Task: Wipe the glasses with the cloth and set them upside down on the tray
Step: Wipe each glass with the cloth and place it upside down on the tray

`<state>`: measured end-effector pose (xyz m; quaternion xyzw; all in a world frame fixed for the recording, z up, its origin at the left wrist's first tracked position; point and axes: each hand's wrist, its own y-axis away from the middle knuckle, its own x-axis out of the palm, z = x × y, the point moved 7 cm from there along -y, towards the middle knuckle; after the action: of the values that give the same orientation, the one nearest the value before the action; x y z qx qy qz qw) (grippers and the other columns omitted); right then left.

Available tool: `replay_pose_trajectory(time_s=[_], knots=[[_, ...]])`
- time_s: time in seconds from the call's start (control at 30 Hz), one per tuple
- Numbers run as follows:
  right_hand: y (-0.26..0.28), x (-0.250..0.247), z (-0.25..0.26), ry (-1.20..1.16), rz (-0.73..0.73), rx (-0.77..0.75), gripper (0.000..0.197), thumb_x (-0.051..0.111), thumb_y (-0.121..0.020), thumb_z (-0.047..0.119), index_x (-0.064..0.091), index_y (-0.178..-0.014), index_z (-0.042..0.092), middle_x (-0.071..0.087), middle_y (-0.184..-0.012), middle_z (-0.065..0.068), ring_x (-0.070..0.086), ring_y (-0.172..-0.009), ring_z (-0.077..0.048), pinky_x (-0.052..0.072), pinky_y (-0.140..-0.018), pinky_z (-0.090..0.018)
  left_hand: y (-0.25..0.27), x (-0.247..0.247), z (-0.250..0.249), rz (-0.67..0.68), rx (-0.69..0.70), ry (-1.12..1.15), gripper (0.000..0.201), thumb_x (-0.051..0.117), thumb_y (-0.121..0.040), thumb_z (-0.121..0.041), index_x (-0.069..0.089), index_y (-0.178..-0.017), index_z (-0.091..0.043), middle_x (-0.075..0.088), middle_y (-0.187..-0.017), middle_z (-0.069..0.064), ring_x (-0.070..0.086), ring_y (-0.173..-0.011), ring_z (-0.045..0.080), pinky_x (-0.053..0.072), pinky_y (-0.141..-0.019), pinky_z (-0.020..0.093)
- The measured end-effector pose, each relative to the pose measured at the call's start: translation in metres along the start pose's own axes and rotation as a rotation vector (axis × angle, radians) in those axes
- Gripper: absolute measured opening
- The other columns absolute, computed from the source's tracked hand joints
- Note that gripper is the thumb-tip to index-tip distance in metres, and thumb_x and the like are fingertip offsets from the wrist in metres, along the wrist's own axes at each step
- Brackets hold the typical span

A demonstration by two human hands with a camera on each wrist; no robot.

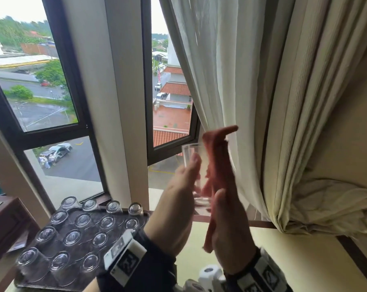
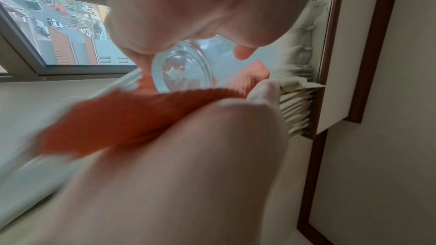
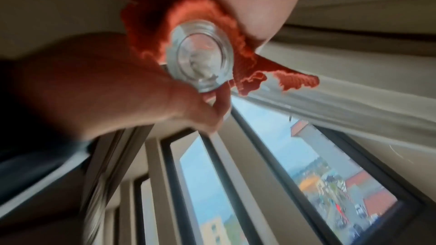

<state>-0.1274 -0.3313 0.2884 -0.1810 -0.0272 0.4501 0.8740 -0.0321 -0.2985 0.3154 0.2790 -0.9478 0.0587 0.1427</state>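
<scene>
The glass (image 1: 196, 175) is held up in the air between both hands, mouth up, above the window ledge (image 1: 231, 221). The left hand (image 1: 178, 199) grips its left side. The right hand (image 1: 229, 226) presses the orange cloth (image 1: 217, 165) against its right side. Below on the left, the tray (image 1: 89, 237) carries glasses turned upside down.

Cream ledge (image 1: 283, 260), dark tray (image 1: 113, 218) of upturned glasses (image 1: 72, 237)
</scene>
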Motion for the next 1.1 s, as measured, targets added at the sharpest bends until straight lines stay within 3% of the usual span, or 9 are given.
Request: replay_pose_trajectory(time_s=[0.1,0.23,0.43,0.53,0.63,0.73,0.83,0.97,1.1], knots=[[0.000,0.004,-0.016,0.084,-0.120,-0.027,0.091,0.037,-0.080,0.090,0.061,-0.131,0.018,0.067,-0.097,-0.003,0.064,-0.090,-0.026,0.052,-0.079,-0.031,-0.011,-0.018,-0.010,-0.064,0.029,-0.007,0.048,0.044,-0.101,-0.063,0.062,-0.123,-0.025,0.064,-0.128,0.014,0.064,-0.106,0.026,0.047,-0.081,0.036],[-0.009,-0.004,-0.023,-0.026,-0.159,-0.012,0.085,0.034,-0.084,0.087,0.032,-0.152,0.037,0.051,-0.147,0.024,0.047,-0.138,-0.005,0.046,-0.107,-0.022,-0.006,-0.009,-0.009,0.066,0.036,-0.071,0.036,0.048,-0.103,-0.052,0.054,-0.126,-0.024,0.069,-0.109,0.004,0.072,-0.077,0.002,0.054,-0.066,0.018],[-0.036,-0.024,0.006,-0.164,-0.199,0.054,0.080,0.047,-0.075,0.086,0.054,-0.131,0.030,0.057,-0.144,-0.007,0.051,-0.136,-0.031,0.052,-0.099,-0.033,0.004,0.011,0.007,0.095,0.041,-0.096,0.040,0.043,-0.108,-0.046,0.054,-0.130,-0.014,0.067,-0.099,-0.003,0.067,-0.073,-0.008,0.049,-0.067,0.006],[-0.034,-0.009,0.023,-0.155,-0.163,0.074,0.089,0.056,-0.065,0.089,0.060,-0.123,0.022,0.069,-0.114,0.001,0.056,-0.126,-0.041,0.055,-0.086,-0.032,-0.001,0.009,0.003,0.009,0.011,-0.096,0.058,0.044,-0.101,-0.067,0.057,-0.125,-0.016,0.065,-0.113,0.013,0.067,-0.099,0.016,0.054,-0.091,0.026],[-0.019,0.013,0.034,0.036,-0.083,-0.221,0.072,0.026,-0.102,0.063,0.041,-0.152,0.014,0.042,-0.158,-0.009,0.030,-0.150,-0.032,0.028,-0.121,-0.048,-0.014,-0.015,-0.006,-0.116,0.022,-0.012,0.065,0.049,-0.101,-0.070,0.060,-0.131,-0.014,0.067,-0.129,0.022,0.065,-0.121,0.038,0.051,-0.106,0.053],[-0.007,0.019,0.004,0.107,-0.035,-0.153,0.061,0.020,-0.104,0.062,0.025,-0.158,0.036,0.049,-0.148,-0.013,0.051,-0.128,-0.036,0.041,-0.102,-0.069,-0.022,-0.029,-0.018,-0.131,0.031,0.027,0.069,0.051,-0.096,-0.076,0.061,-0.139,-0.023,0.067,-0.132,0.017,0.064,-0.123,0.035,0.046,-0.108,0.055],[-0.009,0.008,0.002,0.067,-0.102,-0.097,0.068,0.033,-0.087,0.085,0.045,-0.143,0.049,0.065,-0.106,-0.011,0.063,-0.092,-0.044,0.055,-0.080,-0.054,-0.017,-0.027,-0.017,-0.081,0.035,0.009,0.056,0.046,-0.100,-0.073,0.061,-0.133,-0.030,0.061,-0.129,0.014,0.062,-0.112,0.029,0.049,-0.091,0.043],[-0.032,-0.009,0.025,-0.090,-0.132,-0.054,0.065,0.031,-0.090,0.074,0.043,-0.144,0.041,0.067,-0.128,0.006,0.065,-0.119,-0.017,0.055,-0.097,-0.036,-0.001,-0.003,-0.001,0.046,0.017,-0.079,0.044,0.041,-0.104,-0.062,0.060,-0.120,-0.027,0.070,-0.103,0.012,0.072,-0.083,0.015,0.060,-0.073,0.027],[-0.031,-0.007,0.048,-0.201,-0.117,-0.018,0.086,0.056,-0.059,0.085,0.062,-0.110,0.016,0.077,-0.102,-0.003,0.071,-0.090,0.004,0.056,-0.085,-0.019,0.002,0.004,0.001,0.006,0.054,-0.172,0.055,0.035,-0.101,-0.069,0.057,-0.123,-0.023,0.062,-0.123,0.024,0.063,-0.097,0.027,0.053,-0.090,0.032]])
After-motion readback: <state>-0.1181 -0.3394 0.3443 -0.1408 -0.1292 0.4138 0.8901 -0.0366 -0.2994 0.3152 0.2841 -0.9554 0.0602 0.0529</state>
